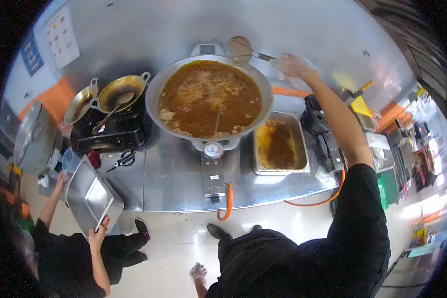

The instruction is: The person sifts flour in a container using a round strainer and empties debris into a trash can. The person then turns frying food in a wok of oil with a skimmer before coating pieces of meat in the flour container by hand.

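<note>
In my right hand [292,65], which wears a clear plastic glove, is the handle of a round mesh skimmer [239,50]. The skimmer is raised at the far right rim of a large metal wok [152,94]. Bubbling brown liquid [211,99] fills the wok, with pale foam and bits on its surface. A dial thermometer [213,149] sits at its near rim. My left hand [198,272], also gloved, hangs low over the floor at my side. Its fingers look loosely apart and nothing shows in them.
Right of the wok stands a metal pan [303,149] holding brown and yellow liquid. Two smaller pans [145,82] and scissors [124,160] are on the left. A co-worker [69,263] there holds a deep steel tray [92,196]. An orange hose [228,203] hangs off the counter's front.
</note>
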`<state>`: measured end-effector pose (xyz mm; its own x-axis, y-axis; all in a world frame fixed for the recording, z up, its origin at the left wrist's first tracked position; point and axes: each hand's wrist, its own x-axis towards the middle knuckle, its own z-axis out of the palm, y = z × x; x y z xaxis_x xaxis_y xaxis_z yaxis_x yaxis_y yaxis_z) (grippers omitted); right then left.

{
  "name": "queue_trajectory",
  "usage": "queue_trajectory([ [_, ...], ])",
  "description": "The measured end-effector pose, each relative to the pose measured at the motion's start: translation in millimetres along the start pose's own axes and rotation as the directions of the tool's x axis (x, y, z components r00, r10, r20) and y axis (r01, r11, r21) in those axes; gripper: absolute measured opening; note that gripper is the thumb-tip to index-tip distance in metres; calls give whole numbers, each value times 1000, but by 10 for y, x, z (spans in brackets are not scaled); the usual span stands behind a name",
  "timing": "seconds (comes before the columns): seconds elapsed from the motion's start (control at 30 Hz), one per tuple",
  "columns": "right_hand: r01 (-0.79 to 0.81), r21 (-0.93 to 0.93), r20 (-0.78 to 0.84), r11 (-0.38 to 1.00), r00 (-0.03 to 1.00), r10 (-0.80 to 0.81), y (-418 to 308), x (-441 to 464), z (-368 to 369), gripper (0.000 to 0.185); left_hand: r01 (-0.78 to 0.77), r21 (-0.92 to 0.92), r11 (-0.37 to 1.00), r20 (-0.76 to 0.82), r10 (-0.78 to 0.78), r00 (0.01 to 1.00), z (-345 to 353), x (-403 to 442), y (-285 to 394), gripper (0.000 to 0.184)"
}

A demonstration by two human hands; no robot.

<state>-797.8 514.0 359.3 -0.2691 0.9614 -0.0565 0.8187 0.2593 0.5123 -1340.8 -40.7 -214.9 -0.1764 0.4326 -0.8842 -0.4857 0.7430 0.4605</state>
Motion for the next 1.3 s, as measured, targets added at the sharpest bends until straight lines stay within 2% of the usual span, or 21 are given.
queue_trajectory([
  [0.1,141,10,-202,990,970,-136,-135,-359,187,28,-41,58,997,42,39,998,62,-259,-78,25],
  [0.2,-51,194,70,980,997,38,-378,-680,76,37,-32,272,962,41,21,999,180,-390,-200,17],
  [0.27,-151,452,-65,879,977,202,-326,-856,391,43,-78,318,945,156,29,987,214,-437,-279,17],
  [0.33,-119,683,-81,720,968,237,-379,-1208,310,51,-26,159,987,345,-31,938,278,-451,-321,17],
  [0.37,-32,861,-84,507,975,205,-377,-1190,552,48,41,41,998,460,-55,886,298,-468,-340,17],
  [0.4,48,968,-95,247,979,181,-418,-1126,964,46,12,111,994,295,-44,954,434,-542,-358,20],
  [0.47,145,943,-203,301,964,174,-373,-1445,1000,37,-58,177,982,181,25,983,685,-696,-449,22],
  [0.5,133,788,-278,601,948,155,-392,-1801,772,32,-89,223,971,133,60,989,800,-759,-467,23],
  [0.53,254,894,-354,369,906,232,-436,-1904,1168,30,-70,229,971,175,30,984,884,-795,-481,24],
  [0.6,209,908,-310,364,918,246,-379,-2459,1038,34,-20,242,970,251,-43,967,853,-576,-692,28],
  [0.63,244,957,-180,-156,923,341,-460,-2638,1165,29,26,165,986,319,-78,945,767,-385,-828,30],
  [0.67,117,879,37,-462,950,311,-447,-2796,1250,27,73,59,996,379,-90,921,716,-278,-1005,33],
  [0.7,-14,695,226,-719,953,201,-455,-2934,1309,30,133,-39,990,437,-103,893,696,-219,-1163,36],
  [0.73,-1,670,298,-743,916,267,-500,-3220,1253,35,23,98,995,296,-51,954,1007,-526,-1148,39],
  [0.83,-28,612,339,-790,912,231,-592,-3510,1703,35,52,461,886,135,-128,983,1421,-431,-1365,42],
  [1.1,-238,823,279,-517,960,1,-657,-3465,2736,39,-67,516,854,190,-38,981,2699,-1217,-1770,42],
  [1.17,-191,476,257,-858,964,-72,-800,-3433,2814,42,-118,528,841,259,-27,965,2886,-1309,-1905,40],
  [1.2,-76,899,118,-430,991,70,-630,-3555,2743,38,-142,547,825,303,-37,952,2963,-1349,-1976,39],
  [1.23,27,985,-45,169,994,101,-357,-3727,2598,36,-164,568,807,352,-58,934,3073,-1380,-2048,38],
  [1.27,-40,988,21,152,992,126,-150,-3899,2488,33,-286,442,850,545,-2,838,3121,-1457,-2108,34],
  [1.3,-108,985,87,134,984,154,-6,-4020,2469,30,-548,611,571,660,13,751,3012,-1017,-2170,32],
])
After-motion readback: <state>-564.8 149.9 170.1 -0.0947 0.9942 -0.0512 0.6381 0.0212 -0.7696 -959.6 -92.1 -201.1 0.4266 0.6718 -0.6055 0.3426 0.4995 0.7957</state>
